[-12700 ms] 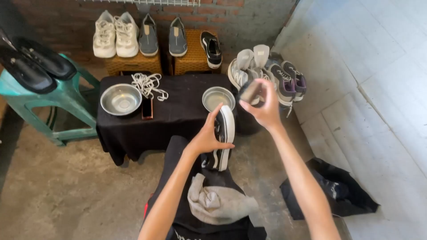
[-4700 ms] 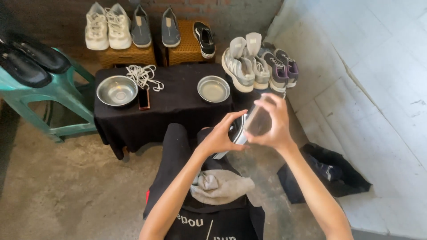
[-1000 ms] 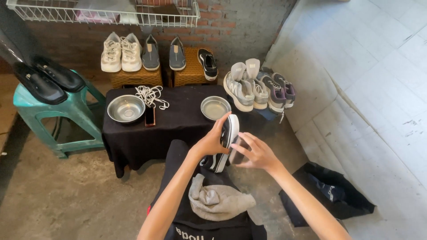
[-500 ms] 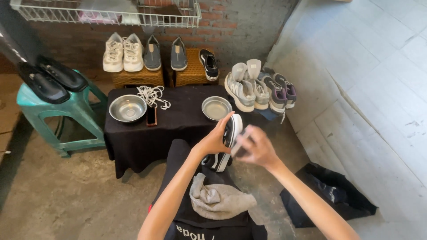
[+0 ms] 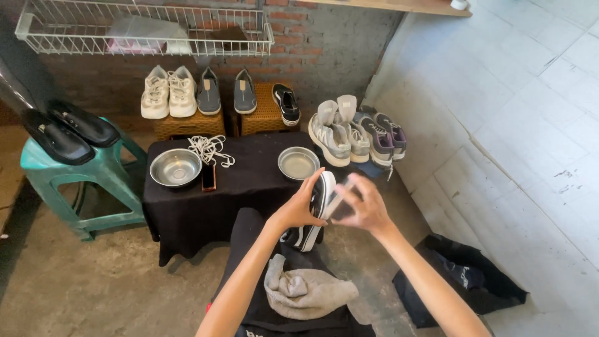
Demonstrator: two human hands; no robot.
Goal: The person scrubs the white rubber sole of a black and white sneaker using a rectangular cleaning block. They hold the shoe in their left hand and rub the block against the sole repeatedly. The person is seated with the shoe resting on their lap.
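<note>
The left hand is clamped around a black slip-on shoe with a white sole, holding it up on edge just in front of the low surface draped in black cloth. The right hand is curled against the sole side and blurred with motion; something small seems pinched in it, but I cannot tell what. By the look of it this shoe is mid-clean, not finished, with its toe end down over the dark apron on the lap.

A crumpled grey rag lies on the lap at six o'clock of the shoe, untouched. On the surface: one steel bowl at ten o'clock of the shoe, a dark phone just beside it, loose white laces behind, and a second steel bowl at twelve. Grey sneakers crowd the right end.

Against the brick wall, white sneakers and grey slip-ons sit on wicker boxes under a white wire rack. Black loafers rest on a teal plastic stool at nine o'clock. A black bag lies on the concrete floor at four.
</note>
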